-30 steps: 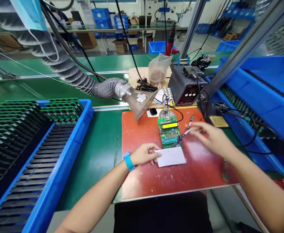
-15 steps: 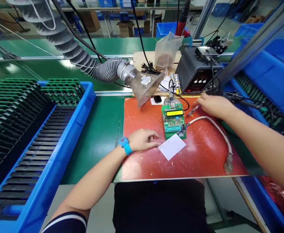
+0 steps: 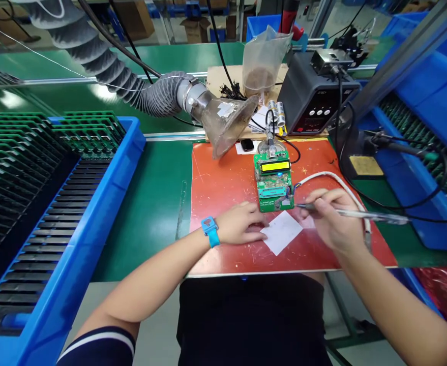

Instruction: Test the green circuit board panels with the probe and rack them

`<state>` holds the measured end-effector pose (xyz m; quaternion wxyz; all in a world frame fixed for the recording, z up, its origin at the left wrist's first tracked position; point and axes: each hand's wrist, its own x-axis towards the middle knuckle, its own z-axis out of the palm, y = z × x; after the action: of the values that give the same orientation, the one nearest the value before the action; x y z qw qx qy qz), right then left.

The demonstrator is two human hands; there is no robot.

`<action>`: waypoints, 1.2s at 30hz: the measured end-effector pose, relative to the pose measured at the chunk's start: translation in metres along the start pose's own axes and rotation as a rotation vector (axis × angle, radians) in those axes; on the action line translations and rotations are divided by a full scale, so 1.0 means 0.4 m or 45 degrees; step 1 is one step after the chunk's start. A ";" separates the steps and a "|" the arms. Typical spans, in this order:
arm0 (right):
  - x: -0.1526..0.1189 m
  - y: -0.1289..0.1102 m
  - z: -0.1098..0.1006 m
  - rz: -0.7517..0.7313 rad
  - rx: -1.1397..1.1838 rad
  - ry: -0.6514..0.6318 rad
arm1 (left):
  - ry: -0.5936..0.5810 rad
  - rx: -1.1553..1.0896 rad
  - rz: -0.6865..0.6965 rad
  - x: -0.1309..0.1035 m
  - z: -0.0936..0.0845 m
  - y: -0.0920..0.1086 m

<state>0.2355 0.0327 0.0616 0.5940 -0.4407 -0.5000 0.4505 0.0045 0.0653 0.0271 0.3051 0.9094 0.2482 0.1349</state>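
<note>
My right hand (image 3: 332, 218) grips a pen (image 3: 371, 215) with a clear barrel, its dark tip pointing left towards the lower edge of a green circuit board (image 3: 269, 206). That board carries a lit yellow display and a teal socket. Below it a small white sheet of paper (image 3: 283, 235) lies on the red mat (image 3: 223, 193). My left hand (image 3: 242, 223), with a blue watch on the wrist, rests on the mat; its fingers are apart, slightly bent, with fingertips at the paper's left corner. A white cable (image 3: 322, 174) runs from the board behind my right hand.
A blue bin (image 3: 112, 188) of upright green boards stands at left. A grey extraction hose (image 3: 139, 94) with a clear hood (image 3: 227, 122) hangs over the mat's back. Behind are a dark soldering station (image 3: 315, 96) and a plastic bag (image 3: 263, 66). Black cables loop at right.
My right hand has come from beside the soldering station to the front of the mat, now with the pen in it. My left hand has moved slightly right, onto the paper's corner; the paper has turned.
</note>
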 end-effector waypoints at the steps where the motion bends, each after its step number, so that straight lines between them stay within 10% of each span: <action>1: -0.013 0.019 0.006 0.033 0.009 -0.024 | 0.010 -0.012 -0.004 -0.001 -0.005 -0.003; 17: -0.058 0.074 0.029 -0.067 -0.483 -0.422 | -0.064 0.152 -0.075 0.003 -0.002 -0.006; 36: -0.065 0.085 0.025 -0.156 -0.553 -0.333 | -0.083 0.235 -0.092 0.004 -0.011 0.006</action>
<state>0.2200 0.0149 0.0243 0.4420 -0.4647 -0.6833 0.3490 0.0052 0.0666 0.0322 0.2325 0.9281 0.2822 0.0707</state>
